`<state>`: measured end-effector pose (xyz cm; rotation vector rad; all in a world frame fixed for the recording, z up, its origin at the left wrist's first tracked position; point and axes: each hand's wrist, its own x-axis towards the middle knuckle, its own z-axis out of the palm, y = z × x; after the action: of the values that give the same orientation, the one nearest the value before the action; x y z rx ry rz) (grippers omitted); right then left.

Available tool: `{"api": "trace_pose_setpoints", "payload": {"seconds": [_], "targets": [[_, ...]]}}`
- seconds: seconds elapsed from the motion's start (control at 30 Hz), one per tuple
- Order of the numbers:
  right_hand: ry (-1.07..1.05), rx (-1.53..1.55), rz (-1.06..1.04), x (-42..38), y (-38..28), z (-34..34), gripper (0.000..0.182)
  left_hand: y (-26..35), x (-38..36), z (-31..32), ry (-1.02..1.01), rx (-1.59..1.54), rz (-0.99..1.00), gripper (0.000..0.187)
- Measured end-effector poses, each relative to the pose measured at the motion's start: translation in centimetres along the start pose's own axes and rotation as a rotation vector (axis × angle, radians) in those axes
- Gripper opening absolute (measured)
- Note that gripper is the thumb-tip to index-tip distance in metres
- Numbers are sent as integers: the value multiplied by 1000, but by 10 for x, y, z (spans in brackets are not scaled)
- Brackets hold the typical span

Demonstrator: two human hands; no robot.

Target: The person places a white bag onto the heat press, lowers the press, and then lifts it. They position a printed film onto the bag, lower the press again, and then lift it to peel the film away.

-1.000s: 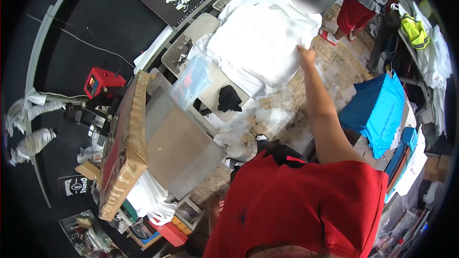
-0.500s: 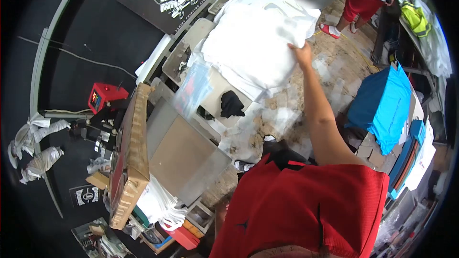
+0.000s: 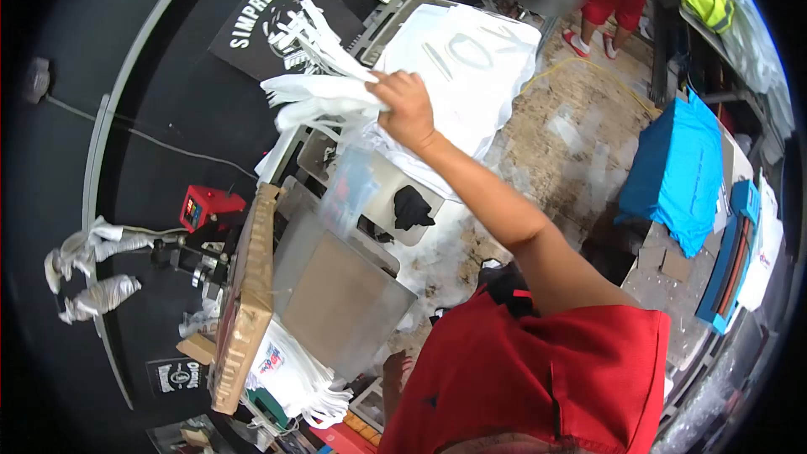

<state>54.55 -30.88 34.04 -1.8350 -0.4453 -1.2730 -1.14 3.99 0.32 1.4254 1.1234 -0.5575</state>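
Observation:
My right hand (image 3: 405, 108) is closed around a bunched set of white bags (image 3: 328, 105), with their strap-like handles sticking out to the left. It is over the near left side of a stack of white bags or cloth (image 3: 492, 46), whose top carries large grey hand-drawn marks. Beside the stack, a black crumpled cloth (image 3: 411, 207) lies on a grey board, and a clear plastic packet (image 3: 349, 189) is to its left. My left hand (image 3: 393, 372) seems to show only partly beside my red shirt; its fingers are hidden.
A cardboard-edged frame (image 3: 239, 303) stands at left near a red control box (image 3: 210, 207). More printed white bags (image 3: 290, 370) hang below. At right are a blue plastic-covered box (image 3: 677, 172) and a table. Another person (image 3: 614, 0) stands at the back; a yellow cable (image 3: 580, 63) crosses the floor.
My right hand has moved left from the stack's right edge and now holds bunched white bags lifted from it. The marks on top of the stack now show fully.

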Motion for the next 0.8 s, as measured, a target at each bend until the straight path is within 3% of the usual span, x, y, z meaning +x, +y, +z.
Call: {"api": "trace_pose_setpoints", "payload": {"seconds": [0.1, 0.17, 0.23, 0.3, 0.33, 0.37, 0.4, 0.43, 0.5, 0.6, 0.63, 0.67, 0.7, 0.73, 0.77, 0.8], "targets": [[43, 114, -126, 45, 3, -26, 47, -39, 7, 6, -28, -63, -94, 41], [-65, 56, -159, 90, 1, -62, 44, -59, 2, 11, -36, -59, -127, 41], [-349, 80, -203, 140, -14, -114, 46, -78, -7, 17, -40, -14, -151, 41], [-441, 16, -224, 169, -24, -147, 49, -95, -11, 22, -50, 32, -171, 41], [-595, -53, -258, 195, -66, -173, 46, -102, -14, 24, -55, 55, -177, 41], [-675, -36, -159, 206, -85, -188, 55, -106, -15, 25, -59, 71, -180, 41], [-646, -33, -189, 211, -5, -206, 55, -111, -18, 26, -65, 94, -180, 41], [-791, -74, -372, 228, -29, -220, 55, -113, -17, 26, -75, 113, -178, 41], [-997, 56, -195, 236, -39, -230, 55, -114, -13, 28, -96, 159, -166, 42], [-1284, -40, -32, 248, -28, -218, 55, -103, -2, 30, -194, 397, -55, 42], [-1235, -303, -302, 245, -32, -206, 54, -98, 0, 33, -267, 589, 67, 42], [-1295, -507, -321, 250, -13, -194, 54, -91, 3, 35, -312, 744, 182, 43], [-1364, -711, -356, 256, 7, -182, 55, -81, 1, 39, -276, 575, 78, 43], [-1397, -696, -492, 249, -29, -156, 56, -71, -7, 46, -179, 280, -69, 42], [-1352, -555, -711, 249, 21, -131, 51, -62, -12, 50, -80, -12, -212, 41], [-1469, -537, -597, 241, 9, -95, 46, -51, -11, 49, -81, 3, -211, 41]]}}
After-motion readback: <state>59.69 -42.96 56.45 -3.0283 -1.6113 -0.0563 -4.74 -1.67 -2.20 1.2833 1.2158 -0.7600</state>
